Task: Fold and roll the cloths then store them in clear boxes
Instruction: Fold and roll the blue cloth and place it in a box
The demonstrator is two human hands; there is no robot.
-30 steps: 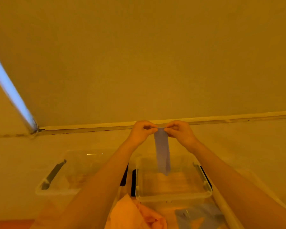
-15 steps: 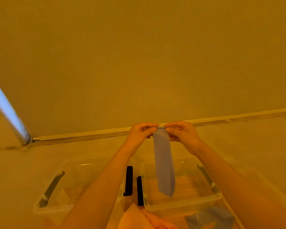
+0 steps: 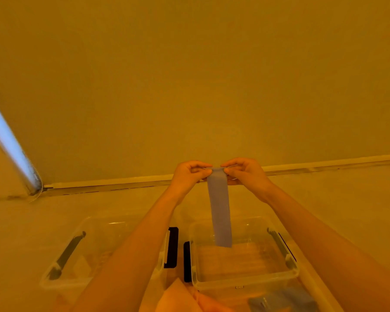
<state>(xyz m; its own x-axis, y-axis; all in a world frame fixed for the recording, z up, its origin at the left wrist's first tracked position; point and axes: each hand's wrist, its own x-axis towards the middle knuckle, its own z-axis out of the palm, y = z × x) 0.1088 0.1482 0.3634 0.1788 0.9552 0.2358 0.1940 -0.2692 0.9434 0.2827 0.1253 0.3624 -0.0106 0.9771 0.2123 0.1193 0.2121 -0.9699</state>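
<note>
Now, L hand [image 3: 188, 176] & R hand [image 3: 245, 174] both pinching top of folded blue cloth [image 3: 220, 210], mid-frame, strip hanging over right clear box [image 3: 245, 282], lower centre.

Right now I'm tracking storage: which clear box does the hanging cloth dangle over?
The right-hand clear box; the blue cloth strip hangs above it, while the left box lies under the left forearm.

Two open clear boxes at lower centre, with a folded cloth hanging over the right one.
The blue cloth strip [image 3: 219, 210] dangles into the right box's [image 3: 245, 281] opening; the left box [image 3: 54, 279] is partly crossed by a forearm; black latches [image 3: 171, 247] narrow the gap between them.
</note>
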